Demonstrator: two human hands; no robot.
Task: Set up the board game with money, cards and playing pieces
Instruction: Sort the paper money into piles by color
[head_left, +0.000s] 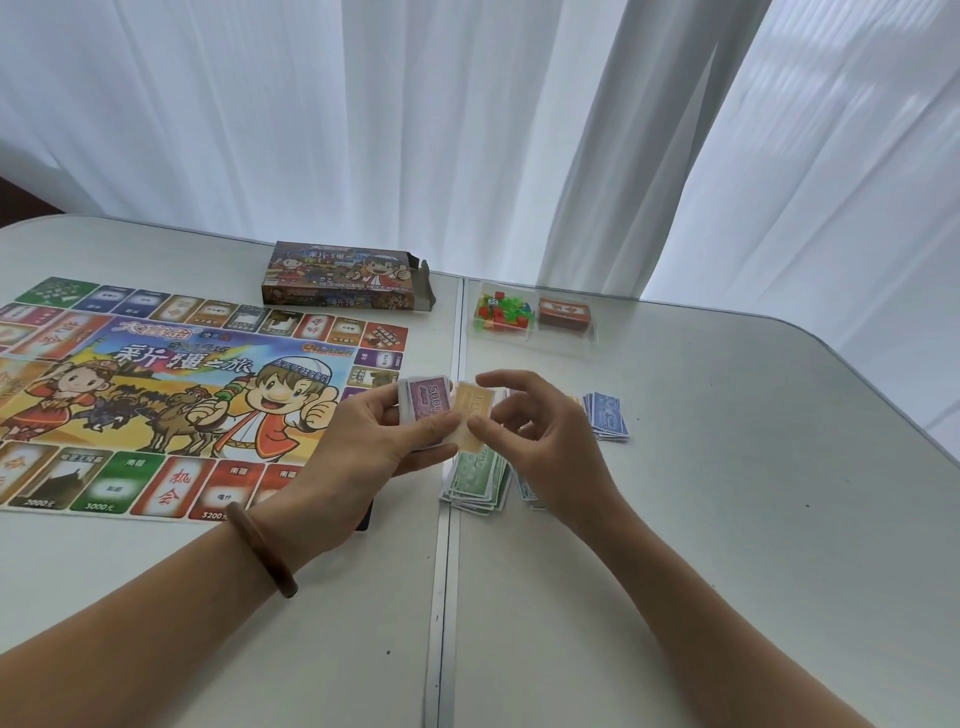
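While money is being sorted, left hand (363, 441) grips the stack (423, 404), right hand (540, 431) pinches a yellow note (474, 410); it probably needs its own pile.

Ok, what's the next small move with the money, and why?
Probably the right hand slides the yellow note off the stack in the left hand and lays it apart from the green pile and blue pile: notes are sorted by colour.

Purple-topped banknote stack (423, 408), yellow note (477, 415) held aloft; green pile (475, 480), blue pile (607, 415) lying flat.
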